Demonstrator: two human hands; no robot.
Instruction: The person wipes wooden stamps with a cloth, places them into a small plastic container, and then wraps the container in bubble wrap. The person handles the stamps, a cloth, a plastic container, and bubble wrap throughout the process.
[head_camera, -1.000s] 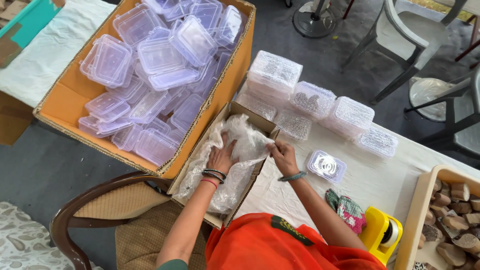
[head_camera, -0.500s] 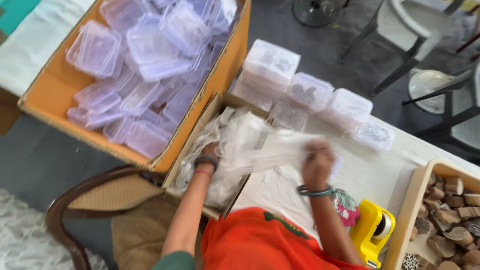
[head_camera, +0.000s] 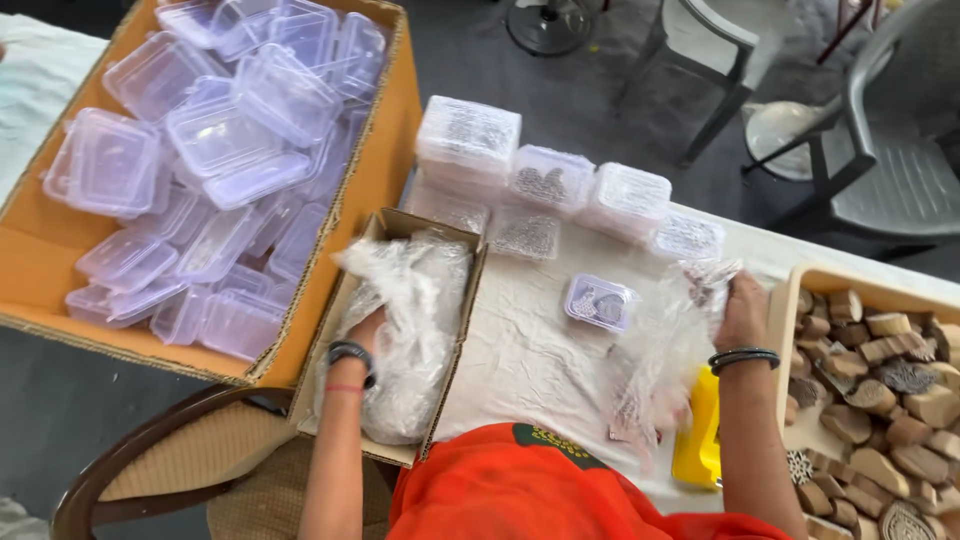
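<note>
Head view: right hand (head_camera: 742, 305) clenched bubble-wrap sheet (head_camera: 665, 350) at 3 o'clock; left hand (head_camera: 362, 330) buried in wrap box (head_camera: 400, 225), fingers hidden. Best pulled clear slowly, box steadied.

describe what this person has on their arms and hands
Both forearms are bare, no gloves. The left hand has a dark band and a thin pink-red thread at its wrist. The right hand has dark bangles at its wrist. An orange garment covers the body.
</note>
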